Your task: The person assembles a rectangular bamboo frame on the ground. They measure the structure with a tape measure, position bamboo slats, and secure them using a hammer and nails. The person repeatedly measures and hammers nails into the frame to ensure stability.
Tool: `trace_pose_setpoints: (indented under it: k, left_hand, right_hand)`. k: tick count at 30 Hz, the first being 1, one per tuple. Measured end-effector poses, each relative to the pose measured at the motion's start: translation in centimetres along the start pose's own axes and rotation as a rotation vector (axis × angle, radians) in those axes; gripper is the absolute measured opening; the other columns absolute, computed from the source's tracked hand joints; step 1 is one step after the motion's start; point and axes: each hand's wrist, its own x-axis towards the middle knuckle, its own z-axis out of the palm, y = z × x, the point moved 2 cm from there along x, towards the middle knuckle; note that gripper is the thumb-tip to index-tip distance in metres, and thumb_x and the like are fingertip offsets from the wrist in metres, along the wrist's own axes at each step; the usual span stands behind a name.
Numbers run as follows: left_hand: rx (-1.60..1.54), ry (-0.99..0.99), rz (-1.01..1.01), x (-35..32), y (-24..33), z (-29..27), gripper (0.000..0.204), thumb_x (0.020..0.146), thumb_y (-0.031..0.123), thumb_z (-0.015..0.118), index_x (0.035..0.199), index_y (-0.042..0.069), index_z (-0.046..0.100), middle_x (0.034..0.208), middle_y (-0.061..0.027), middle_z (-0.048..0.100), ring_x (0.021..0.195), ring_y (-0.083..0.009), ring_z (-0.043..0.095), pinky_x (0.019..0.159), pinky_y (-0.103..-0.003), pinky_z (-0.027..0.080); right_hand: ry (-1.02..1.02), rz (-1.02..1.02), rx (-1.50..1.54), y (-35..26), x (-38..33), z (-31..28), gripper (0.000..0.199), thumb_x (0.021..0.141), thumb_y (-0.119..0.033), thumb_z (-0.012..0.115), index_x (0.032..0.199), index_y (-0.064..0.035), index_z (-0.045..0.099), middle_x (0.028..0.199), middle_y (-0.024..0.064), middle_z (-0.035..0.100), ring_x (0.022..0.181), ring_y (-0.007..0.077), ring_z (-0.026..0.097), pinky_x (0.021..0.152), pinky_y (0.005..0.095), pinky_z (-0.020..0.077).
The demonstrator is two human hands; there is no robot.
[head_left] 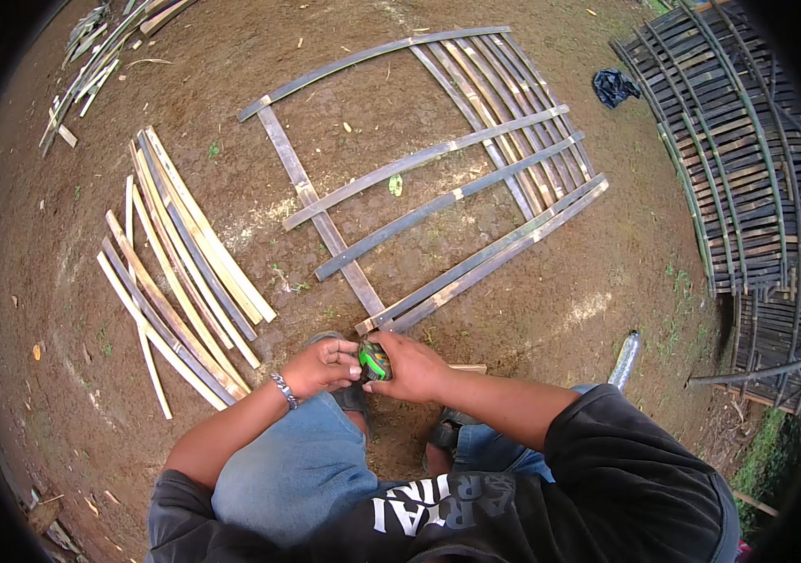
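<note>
1. Bare brown dirt (551, 310) fills the view, seen from above by a person crouching on it, knees in blue jeans at the lower edge.
2. Both hands meet just in front of the knees, holding a small green and black tape measure (374, 360) between them.
3. Left hand (323, 367), with a metal bracelet on its wrist, has its fingers curled against the tape's left side.
4. Right hand (412, 368) wraps over the tape's right side and top, covering much of it.
5. Just beyond the hands lies the near corner of a flat bamboo frame (424, 178), its slats crossing long rails and spreading away toward the top of the view.
6. Left of the frame, a loose bundle of split bamboo strips (180, 263) lies on the dirt.
7. Right of the knees, a clear plastic bottle (626, 357) lies on the ground.
8. Farther right, finished bamboo panels (738, 159) are stacked, with a dark cloth (614, 86) beside them.
9. More strips (100, 56) lie at the far left corner.
</note>
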Motion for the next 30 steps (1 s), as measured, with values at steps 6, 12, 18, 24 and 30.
trace_pose_setpoints:
  k: [6, 12, 18, 24, 30]
  left_hand:
    - [0.119, 0.018, 0.004, 1.6, -1.5, -1.7, 0.023, 0.091, 0.013, 0.075, 0.107, 0.005, 0.061, 0.096, -0.0025, 0.068, 0.084, -0.0110, 0.065, 0.068, -0.028, 0.054]
    - [0.045, 0.210, 0.138, -0.2, 1.6, -5.6, 0.017, 0.092, 0.011, 0.072, 0.096, 0.005, 0.057, 0.089, -0.0025, 0.062, 0.076, -0.0174, 0.064, 0.075, -0.032, 0.061]
    - [-0.302, 0.911, 0.491, -5.0, 9.9, -19.4, 0.017, 0.099, 0.020, 0.060, 0.109, 0.006, 0.061, 0.104, -0.0095, 0.063, 0.098, -0.0259, 0.065, 0.093, -0.045, 0.055]
    - [0.009, 0.987, 0.645, -1.4, 11.3, -19.9, 0.022, 0.101, 0.022, 0.055, 0.105, 0.002, 0.063, 0.092, -0.0103, 0.070, 0.083, -0.0205, 0.069, 0.067, -0.034, 0.054]
    - [-0.205, 0.687, 0.363, 6.6, 6.4, -6.5, 0.030, 0.101, 0.031, 0.061, 0.116, 0.005, 0.064, 0.103, -0.0133, 0.075, 0.082, -0.0213, 0.071, 0.072, -0.036, 0.058]
  right_hand:
    - [0.009, -0.052, 0.063, -0.8, -0.8, 1.4, 0.088, 0.079, -0.031, 0.080, 0.150, -0.0094, 0.034, 0.137, 0.0248, 0.054, 0.127, 0.0425, 0.054, 0.106, 0.0481, 0.0462]
    - [0.001, 0.010, 0.200, 3.6, -3.3, 4.2, 0.084, 0.080, -0.027, 0.076, 0.151, -0.0129, 0.033, 0.135, 0.0256, 0.056, 0.124, 0.0434, 0.056, 0.105, 0.0484, 0.0459]
    - [-0.262, 0.179, 0.220, 10.1, -9.2, 5.4, 0.077, 0.081, -0.033, 0.073, 0.146, -0.0119, 0.038, 0.127, 0.0250, 0.061, 0.118, 0.0436, 0.059, 0.100, 0.0486, 0.0477]
    - [-0.231, 0.246, 0.309, 10.4, -12.3, 5.2, 0.065, 0.081, -0.032, 0.072, 0.137, -0.0085, 0.049, 0.114, 0.0227, 0.066, 0.109, 0.0389, 0.064, 0.094, 0.0443, 0.0499]
    - [-0.173, 0.379, 0.367, 10.1, -12.9, 4.3, 0.071, 0.084, -0.030, 0.072, 0.145, -0.0117, 0.043, 0.109, 0.0164, 0.066, 0.101, 0.0282, 0.065, 0.089, 0.0393, 0.0514]
